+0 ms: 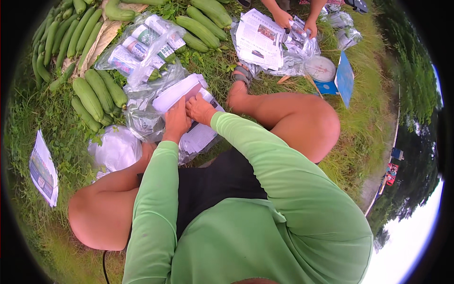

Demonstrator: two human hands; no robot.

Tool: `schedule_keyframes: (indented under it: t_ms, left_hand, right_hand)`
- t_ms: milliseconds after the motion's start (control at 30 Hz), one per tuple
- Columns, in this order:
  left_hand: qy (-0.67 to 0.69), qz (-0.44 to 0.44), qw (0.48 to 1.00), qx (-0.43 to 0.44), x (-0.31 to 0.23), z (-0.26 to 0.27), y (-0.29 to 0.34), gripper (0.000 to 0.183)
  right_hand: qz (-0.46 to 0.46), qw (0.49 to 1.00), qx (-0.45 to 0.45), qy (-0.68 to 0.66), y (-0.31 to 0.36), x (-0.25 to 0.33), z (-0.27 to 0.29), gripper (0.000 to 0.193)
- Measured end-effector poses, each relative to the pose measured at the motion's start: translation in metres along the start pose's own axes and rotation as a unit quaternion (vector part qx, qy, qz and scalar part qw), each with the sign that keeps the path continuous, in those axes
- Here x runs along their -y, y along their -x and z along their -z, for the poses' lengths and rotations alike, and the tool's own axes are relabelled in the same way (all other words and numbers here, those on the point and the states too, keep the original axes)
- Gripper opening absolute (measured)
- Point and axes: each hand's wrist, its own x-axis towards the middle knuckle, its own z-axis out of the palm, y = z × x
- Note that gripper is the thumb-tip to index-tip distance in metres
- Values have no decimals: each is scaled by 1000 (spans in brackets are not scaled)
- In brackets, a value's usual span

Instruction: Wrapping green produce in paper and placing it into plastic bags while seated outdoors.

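Grass (56, 123): gourds (97, 92), bagged gourds (142, 47)

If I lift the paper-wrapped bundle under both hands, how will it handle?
Probably firm inside: the bundle looks long and rounded like the gourds. Its paper seems loose and may unwrap. The plastic bag beneath looks slippery, so left hand and right hand should grip firmly.
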Motion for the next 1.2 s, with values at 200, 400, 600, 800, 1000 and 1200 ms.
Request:
schedule_keyframes:
  t_ms: [200,400,600,800,1000,1200]
  left_hand:
    - [-37,-6,999,31,-18,22,22,115]
    - [-44,-187,966,-172,-56,70,-10,112]
    - [90,-78,991,-54,-140,176,-34,89]
    - [194,-186,949,168,-148,250,-46,89]
    - [-237,-216,943,-91,-172,238,-25,71]
    - [242,-75,966,55,-131,240,-23,61]
  right_hand:
    - [-37,939,167,-298,-14,-42,55,56]
    - [-161,683,331,-631,-2,-131,144,66]
    - [-4,937,161,-308,28,-191,237,59]
    - [-1,971,5,-239,47,-191,278,63]
    - [-83,864,192,-457,55,-225,265,63]
    - [-107,955,-249,-121,62,-215,298,81]
